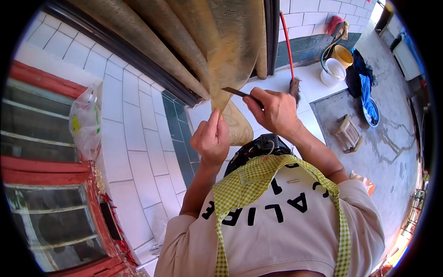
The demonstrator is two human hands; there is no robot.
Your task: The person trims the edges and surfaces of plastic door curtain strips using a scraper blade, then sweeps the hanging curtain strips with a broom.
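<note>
My left hand (211,138) is closed in a pinch on the edge of a patterned gold-brown curtain (184,41), left of centre. My right hand (276,111) is wrapped round the handle of a dark, narrow knife-like tool (234,91). The tool's tip points left, over the curtain cloth and a little above my left fingertips. I cannot tell whether it touches the cloth. Lower folds of the cloth (239,124) hang between my hands. A black device (265,142) shows just above my green checked apron (249,180).
A red-handled brush (287,44) leans by the tiled wall. White (333,72) and yellow (342,56) buckets, a basin (371,113) with blue cloth and a small wooden stool (349,134) stand right. A plastic bag (85,122) hangs by the red-framed window (46,171) on the left.
</note>
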